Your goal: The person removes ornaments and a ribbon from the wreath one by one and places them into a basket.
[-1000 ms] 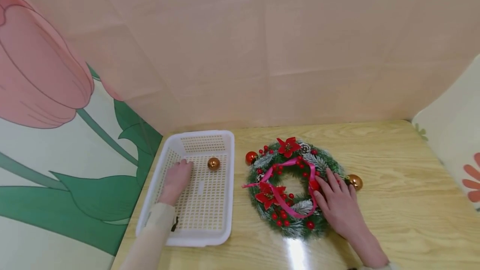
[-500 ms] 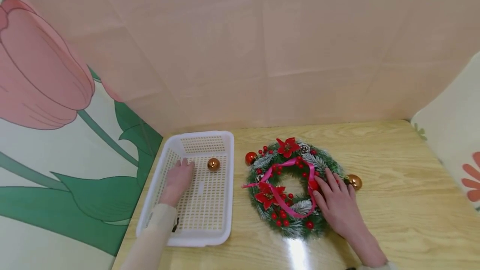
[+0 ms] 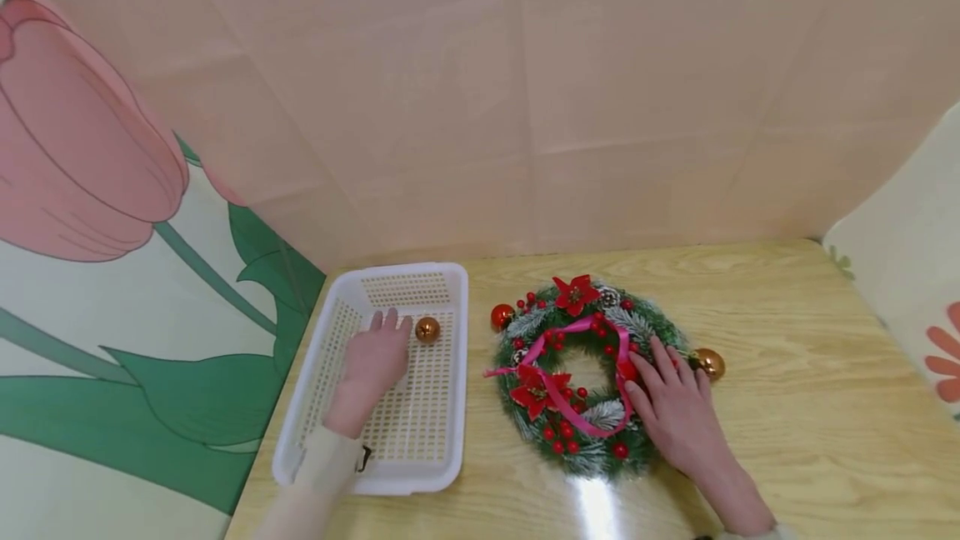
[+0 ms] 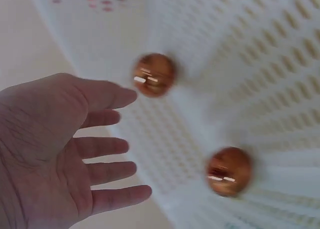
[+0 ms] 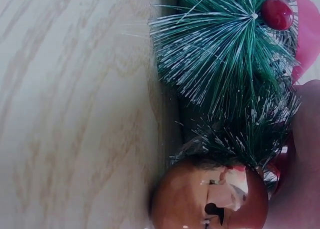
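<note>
A: Where is the left hand sitting, and what are its fingers doing?

B: It is hovering inside the white perforated basket at the left of the desk. The fingers are lying straight and spread, released, grasping nothing. The copper bauble is lying on the basket floor just beside the fingertips; the left wrist view is showing a narrow gap between them, plus a blurred copper reflection of the bauble on the basket wall.

A: And the right hand?

B: It is resting flat on the right side of the Christmas wreath, fingers extended, pressing on the greenery and gripping nothing. A second copper bauble is sitting at the wreath's right edge, just beside those fingers. A red bauble is lying at the wreath's upper left, between wreath and basket.

A: Is anything obstructing?

B: The basket's right wall is standing between the left hand and the wreath. The pink ribbon is crossing the wreath's left half.

A: What differs from half a second ago?

B: The left hand is now further right and closer to the copper bauble in the basket. The right hand, wreath and baubles are remaining in place.
</note>
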Demonstrator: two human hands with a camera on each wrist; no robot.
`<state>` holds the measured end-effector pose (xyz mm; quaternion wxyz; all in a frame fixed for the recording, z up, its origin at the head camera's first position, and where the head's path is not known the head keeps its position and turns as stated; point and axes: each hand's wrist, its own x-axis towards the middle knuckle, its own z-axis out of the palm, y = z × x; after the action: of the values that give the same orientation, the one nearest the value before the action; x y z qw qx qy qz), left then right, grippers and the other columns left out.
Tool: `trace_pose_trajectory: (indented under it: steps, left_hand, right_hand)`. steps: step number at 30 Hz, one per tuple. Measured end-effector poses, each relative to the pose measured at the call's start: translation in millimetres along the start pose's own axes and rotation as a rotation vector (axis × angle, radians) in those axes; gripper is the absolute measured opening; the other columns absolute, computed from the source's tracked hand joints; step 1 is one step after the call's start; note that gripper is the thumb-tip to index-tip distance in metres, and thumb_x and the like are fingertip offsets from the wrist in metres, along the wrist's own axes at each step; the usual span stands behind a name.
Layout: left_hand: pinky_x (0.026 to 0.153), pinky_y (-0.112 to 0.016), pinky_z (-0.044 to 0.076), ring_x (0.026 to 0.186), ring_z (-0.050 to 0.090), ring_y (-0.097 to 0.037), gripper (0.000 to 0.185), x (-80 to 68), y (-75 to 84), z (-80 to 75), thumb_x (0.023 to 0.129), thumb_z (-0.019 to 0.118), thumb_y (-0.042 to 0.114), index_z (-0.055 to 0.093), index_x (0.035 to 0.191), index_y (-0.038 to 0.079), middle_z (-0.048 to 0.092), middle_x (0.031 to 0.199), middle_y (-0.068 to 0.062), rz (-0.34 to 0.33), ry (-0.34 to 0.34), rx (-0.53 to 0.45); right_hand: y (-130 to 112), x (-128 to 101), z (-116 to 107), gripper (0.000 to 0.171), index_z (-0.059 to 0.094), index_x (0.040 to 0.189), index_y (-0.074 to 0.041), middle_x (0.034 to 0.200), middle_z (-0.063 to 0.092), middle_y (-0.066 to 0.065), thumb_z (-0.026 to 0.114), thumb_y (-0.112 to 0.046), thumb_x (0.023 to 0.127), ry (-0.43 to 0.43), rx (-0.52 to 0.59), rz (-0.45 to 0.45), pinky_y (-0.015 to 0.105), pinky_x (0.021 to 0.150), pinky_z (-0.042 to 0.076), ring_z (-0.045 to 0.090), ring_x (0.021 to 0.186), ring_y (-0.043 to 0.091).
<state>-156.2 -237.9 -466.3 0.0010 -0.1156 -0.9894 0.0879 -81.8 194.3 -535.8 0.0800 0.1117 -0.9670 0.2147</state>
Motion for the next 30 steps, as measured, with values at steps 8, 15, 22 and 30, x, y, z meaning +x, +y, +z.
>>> trace_pose_trajectory:
  steps: [8,15,22,30]
  left_hand:
    - [0.067,-0.049,0.059,0.121,0.060,-0.041,0.041,-1.5,35.0,-38.8,0.085,0.075,0.012,0.069,0.125,0.007,0.063,0.130,-0.021,0.131,0.300,0.083]
    - [0.082,-0.048,0.059,0.130,0.055,-0.035,0.045,12.4,70.2,-77.7,0.093,0.074,0.027,0.064,0.133,0.010,0.060,0.137,-0.015,0.290,0.226,0.051]
    - [0.113,-0.050,0.041,0.148,0.034,-0.036,0.058,49.3,102.3,-94.8,0.105,0.056,0.042,0.046,0.156,0.015,0.040,0.160,-0.014,0.349,0.085,-0.087]
    - [0.111,-0.043,0.043,0.147,0.036,-0.034,0.060,101.0,117.0,-80.4,0.105,0.055,0.021,0.034,0.161,0.012,0.037,0.161,-0.014,0.343,-0.002,-0.163]
  right_hand:
    - [2.3,-0.3,3.8,0.053,0.049,0.149,-0.002,0.163,0.026,0.028,0.047,-0.037,0.109,0.001,0.011,-0.004,0.081,0.104,0.019,0.027,0.142,0.054]
    - [3.0,0.2,4.2,0.052,0.050,0.148,-0.002,0.163,0.026,0.027,0.048,-0.036,0.109,0.015,0.016,-0.006,0.081,0.104,0.018,0.026,0.142,0.053]
    - [3.7,2.1,1.9,0.050,0.050,0.148,-0.002,0.163,0.026,0.027,0.048,-0.035,0.109,0.041,0.008,-0.024,0.082,0.104,0.019,0.028,0.141,0.055]
    - [1.6,0.8,0.4,0.051,0.050,0.148,-0.003,0.163,0.025,0.028,0.047,-0.035,0.109,0.011,0.002,-0.019,0.082,0.104,0.019,0.027,0.142,0.055]
